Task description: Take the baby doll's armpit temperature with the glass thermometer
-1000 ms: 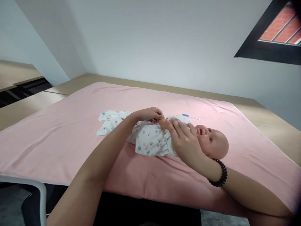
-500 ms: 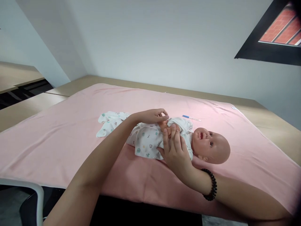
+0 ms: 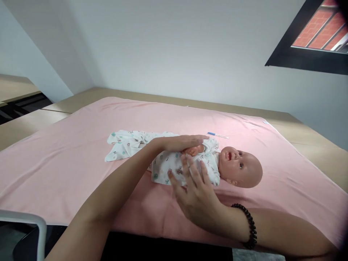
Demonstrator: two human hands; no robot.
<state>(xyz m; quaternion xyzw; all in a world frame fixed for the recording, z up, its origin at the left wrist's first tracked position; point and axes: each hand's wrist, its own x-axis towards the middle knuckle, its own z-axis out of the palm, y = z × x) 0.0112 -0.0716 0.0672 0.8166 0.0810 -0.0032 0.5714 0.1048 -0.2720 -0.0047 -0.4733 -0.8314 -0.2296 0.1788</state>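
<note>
A baby doll [image 3: 241, 166] lies on its back on a pink cloth [image 3: 67, 145], its head to the right, dressed in a white printed outfit [image 3: 165, 168]. Its bare hand [image 3: 193, 150] shows on the chest. My left hand [image 3: 182, 142] reaches over the doll from the left, flat with fingers stretched along its far side, touching the doll's arm. On the near side, my right hand [image 3: 197, 194], with a black beaded bracelet at the wrist, is spread open over the outfit's front. Whether its fingertips touch the fabric is hard to tell.
A blue and white pen-like stick [image 3: 217, 135] lies on the cloth beyond the doll. The outfit's legs [image 3: 122, 145] stretch to the left. A white curved rail [image 3: 27, 216] stands at the lower left.
My right hand has moved down and toward me, its fingers spreading off the doll's hand. My left hand has straightened and lies flatter over the doll's arm. The view has shifted slightly.
</note>
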